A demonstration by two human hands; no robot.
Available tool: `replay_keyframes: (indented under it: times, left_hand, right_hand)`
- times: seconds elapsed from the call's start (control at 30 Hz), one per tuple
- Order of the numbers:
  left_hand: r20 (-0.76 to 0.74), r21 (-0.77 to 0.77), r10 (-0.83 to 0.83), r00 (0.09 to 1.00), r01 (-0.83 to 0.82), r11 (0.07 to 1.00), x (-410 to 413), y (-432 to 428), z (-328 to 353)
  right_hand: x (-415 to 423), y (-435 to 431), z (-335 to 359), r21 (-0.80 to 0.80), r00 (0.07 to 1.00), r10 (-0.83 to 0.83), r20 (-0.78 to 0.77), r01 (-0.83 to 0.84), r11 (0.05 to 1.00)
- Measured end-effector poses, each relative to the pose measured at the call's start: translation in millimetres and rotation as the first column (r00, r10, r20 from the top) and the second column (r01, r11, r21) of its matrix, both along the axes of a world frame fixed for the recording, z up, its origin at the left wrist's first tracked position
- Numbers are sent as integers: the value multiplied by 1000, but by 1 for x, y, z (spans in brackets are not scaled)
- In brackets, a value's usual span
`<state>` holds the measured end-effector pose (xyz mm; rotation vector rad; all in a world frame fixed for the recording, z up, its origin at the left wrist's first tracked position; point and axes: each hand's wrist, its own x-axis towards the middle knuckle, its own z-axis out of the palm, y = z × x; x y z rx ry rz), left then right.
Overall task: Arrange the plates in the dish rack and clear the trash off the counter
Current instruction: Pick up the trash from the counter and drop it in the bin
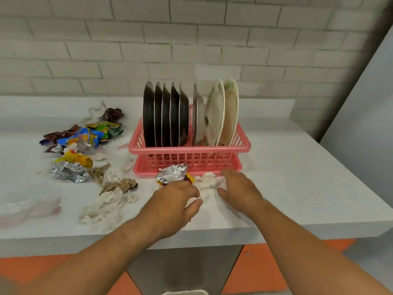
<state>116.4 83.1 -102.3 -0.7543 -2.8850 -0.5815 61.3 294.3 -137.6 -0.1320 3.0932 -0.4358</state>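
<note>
A: Plates (165,116) stand on edge in the rack (191,160), dark ones left, pale ones right and leaning. That half looks done. Trash lies on the bench (297,167).

B: Hands?

A: Right hand (240,188) is spread flat, fingertips on the tissue (209,180) just in front of the rack. Left hand (176,199) is curled over scraps beside the foil (172,173); I cannot tell whether it grips anything.

B: Risks?

A: Both hands work close against the rack's front. A knuckle bumping it could jolt the leaning pale plates, which sit looser than the dark ones.

B: And the trash?

A: Tissue is light and torn. A quick scoop probably sheds bits, and the bench edge is near, so pieces may drop to the floor. The foil may spring open if squeezed loosely.

B: Elsewhere?

A: Wrappers (85,137) and more tissue are scattered well to the left. Small white scraps on a white bench are easy to miss.
</note>
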Motion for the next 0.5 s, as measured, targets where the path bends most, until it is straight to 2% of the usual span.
replay_keyframes:
  times: [0.23, 0.4, 0.5]
  left_hand:
    - [-68, -87, 46, 997, -52, 995, -48, 43, 7]
    - [-48, -361, 100, 994, -110, 926, -84, 82, -2]
    - [-21, -434, 207, 978, -195, 880, -92, 101, -13]
  right_hand:
    - [-1, 26, -17, 48, 1000, 5, 31, -6, 999]
    - [13, 57, -9, -132, 998, -57, 37, 62, 989]
    - [21, 74, -9, -174, 998, -70, 8, 70, 982]
